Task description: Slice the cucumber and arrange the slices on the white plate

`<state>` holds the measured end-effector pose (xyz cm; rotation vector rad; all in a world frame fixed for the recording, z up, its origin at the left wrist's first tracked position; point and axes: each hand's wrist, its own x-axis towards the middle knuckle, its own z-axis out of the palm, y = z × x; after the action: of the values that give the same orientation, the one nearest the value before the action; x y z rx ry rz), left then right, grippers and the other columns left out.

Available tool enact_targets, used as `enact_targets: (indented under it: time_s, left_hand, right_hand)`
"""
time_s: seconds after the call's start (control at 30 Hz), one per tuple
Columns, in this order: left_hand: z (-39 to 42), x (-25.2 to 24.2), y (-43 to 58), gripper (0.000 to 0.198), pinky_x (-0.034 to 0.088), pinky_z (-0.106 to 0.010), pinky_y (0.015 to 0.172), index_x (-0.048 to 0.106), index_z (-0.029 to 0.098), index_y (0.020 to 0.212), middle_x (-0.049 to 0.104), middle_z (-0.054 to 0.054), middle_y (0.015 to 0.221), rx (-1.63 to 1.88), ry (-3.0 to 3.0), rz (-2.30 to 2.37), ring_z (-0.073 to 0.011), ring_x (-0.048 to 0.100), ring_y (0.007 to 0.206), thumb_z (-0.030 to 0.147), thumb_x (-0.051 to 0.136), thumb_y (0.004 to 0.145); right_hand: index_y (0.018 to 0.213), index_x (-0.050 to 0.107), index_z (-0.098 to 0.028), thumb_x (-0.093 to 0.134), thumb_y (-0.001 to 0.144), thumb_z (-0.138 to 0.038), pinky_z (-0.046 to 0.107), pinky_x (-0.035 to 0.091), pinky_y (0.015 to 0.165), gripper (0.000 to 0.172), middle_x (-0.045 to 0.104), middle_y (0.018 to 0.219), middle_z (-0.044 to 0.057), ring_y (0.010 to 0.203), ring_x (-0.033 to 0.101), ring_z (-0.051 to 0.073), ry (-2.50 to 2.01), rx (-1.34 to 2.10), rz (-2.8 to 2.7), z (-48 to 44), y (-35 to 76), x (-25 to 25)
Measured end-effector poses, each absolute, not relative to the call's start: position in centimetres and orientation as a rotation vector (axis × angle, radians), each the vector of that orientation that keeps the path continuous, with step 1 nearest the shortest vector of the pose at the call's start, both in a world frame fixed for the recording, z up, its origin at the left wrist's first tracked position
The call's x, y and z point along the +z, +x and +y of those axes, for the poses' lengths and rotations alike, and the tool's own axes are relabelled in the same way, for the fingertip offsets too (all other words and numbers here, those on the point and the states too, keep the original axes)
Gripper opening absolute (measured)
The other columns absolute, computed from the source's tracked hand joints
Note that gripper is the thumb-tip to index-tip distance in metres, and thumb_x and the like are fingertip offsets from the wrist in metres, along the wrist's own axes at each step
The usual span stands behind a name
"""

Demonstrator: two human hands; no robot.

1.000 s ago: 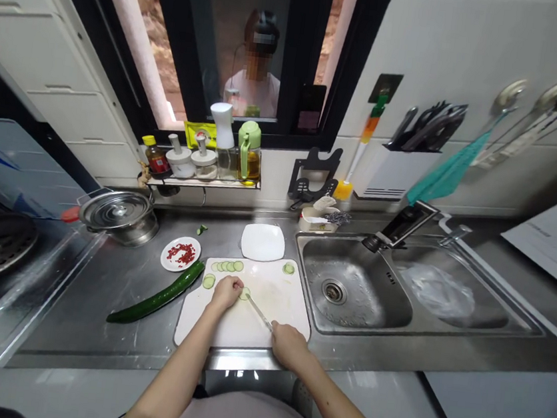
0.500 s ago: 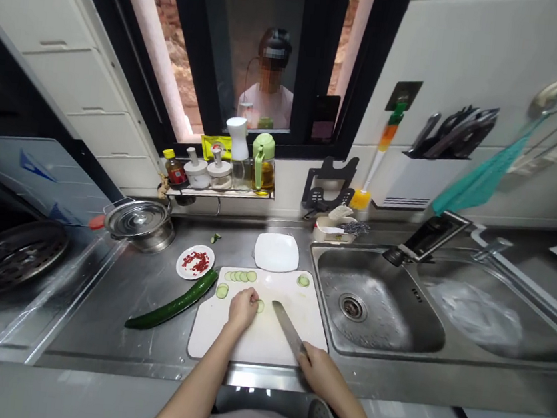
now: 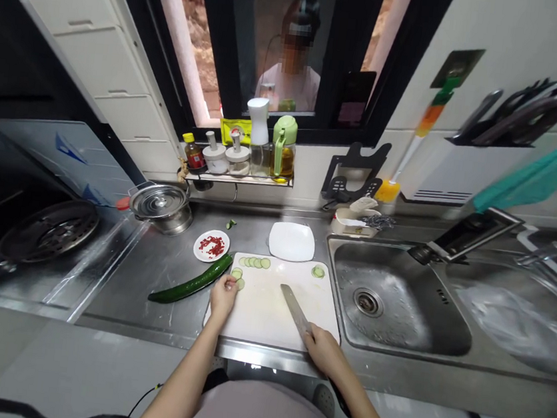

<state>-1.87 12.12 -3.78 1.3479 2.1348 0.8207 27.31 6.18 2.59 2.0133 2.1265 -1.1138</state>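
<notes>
My left hand [image 3: 222, 298] is at the left edge of the white cutting board [image 3: 266, 318], fingertips pinched on a cucumber slice [image 3: 240, 285]. Just above it lies another small group of slices [image 3: 236, 273]. A row of overlapping cucumber slices [image 3: 255, 262] runs along the board's upper left, and a few slices [image 3: 318, 272] sit at its upper right. My right hand [image 3: 324, 346] is closed round the handle of a kitchen knife [image 3: 294, 309], its blade low over the board and pointing up-left. A long cucumber [image 3: 189, 288] rests on the counter left of the board.
Behind the board is a white square plate [image 3: 291, 242]; a small plate of chopped red pieces [image 3: 224, 248] stands to its left. A lidded steel pot [image 3: 173, 219] is farther left. The sink [image 3: 395, 330] borders the board on the right. A condiment shelf [image 3: 261, 181] hangs below the window.
My left hand has carried a cucumber slice leftward from mid-board to beside the slices at the left edge. My right hand still holds the knife over the board. The view has shifted.
</notes>
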Motion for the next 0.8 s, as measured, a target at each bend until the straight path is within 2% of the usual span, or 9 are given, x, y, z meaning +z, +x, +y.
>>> enact_targets:
  time_s: [0.17, 0.4, 0.63, 0.8]
  left_hand:
    - [12.4, -3.9, -2.8, 0.013, 0.044, -0.023, 0.071, 0.067, 0.020, 0.086, 0.071, -0.002, 0.080, 0.938, 1.266, 2.209, -0.0159, 0.064, 0.075, 0.019, 0.058, 0.076]
    - [13.0, -3.6, -3.0, 0.014, 0.040, -0.024, 0.071, 0.068, 0.019, 0.084, 0.070, -0.004, 0.081, 0.890, 1.392, 2.275, -0.0163, 0.062, 0.076, 0.018, 0.054, 0.080]
    - [12.8, -3.1, -2.8, 0.021, 0.040, -0.027, 0.075, 0.071, 0.019, 0.093, 0.069, -0.010, 0.095, 0.692, 1.557, 2.333, -0.0211, 0.062, 0.087, 0.020, 0.052, 0.084]
    - [12.6, -2.9, -2.4, 0.024, 0.042, -0.029, 0.078, 0.072, 0.019, 0.097, 0.069, -0.010, 0.099, 0.747, 1.564, 2.343, -0.0223, 0.062, 0.090, 0.022, 0.051, 0.085]
  right_hand:
    - [0.098, 0.063, -0.016, 0.037, 0.092, -0.028, 0.025, 0.036, 0.075, 0.029, 0.071, 0.100, 0.012, 0.094, 0.063, 0.021, 2.008, -1.103, 2.131, 6.5, 27.2, 2.1]
    - [0.097, 0.064, -0.016, 0.037, 0.092, -0.028, 0.025, 0.035, 0.073, 0.030, 0.071, 0.098, 0.012, 0.092, 0.063, 0.021, 2.021, -1.070, 2.124, 6.7, 27.5, 1.5]
    - [0.094, 0.064, -0.015, 0.037, 0.092, -0.027, 0.025, 0.034, 0.072, 0.029, 0.071, 0.097, 0.013, 0.091, 0.063, 0.020, 2.009, -1.072, 2.142, 6.5, 27.5, 2.1]
    - [0.094, 0.064, -0.015, 0.038, 0.092, -0.026, 0.024, 0.034, 0.071, 0.028, 0.071, 0.096, 0.012, 0.089, 0.063, 0.020, 2.032, -1.075, 2.141, 6.6, 27.8, 1.9]
